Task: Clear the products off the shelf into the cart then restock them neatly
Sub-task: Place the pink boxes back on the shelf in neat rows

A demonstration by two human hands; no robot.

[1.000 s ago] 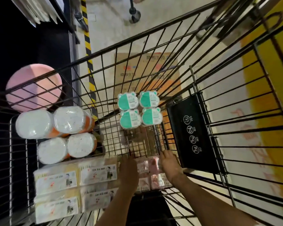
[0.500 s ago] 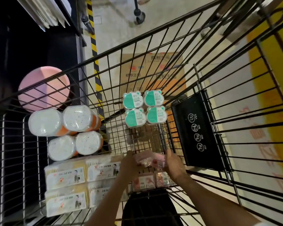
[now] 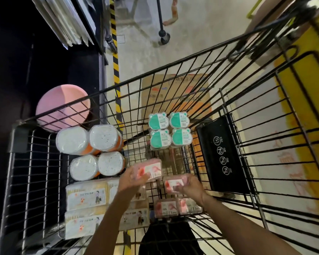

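Black wire cart (image 3: 265,144); pink rectangular packs (image 3: 151,169) in both hands (image 3: 133,178).

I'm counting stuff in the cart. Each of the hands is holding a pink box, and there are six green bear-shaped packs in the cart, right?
Almost. The head view shows four green bear-shaped packs, not six, sitting two by two in the cart. The rest is right: the left hand holds one pink box and the right hand holds another pink box.
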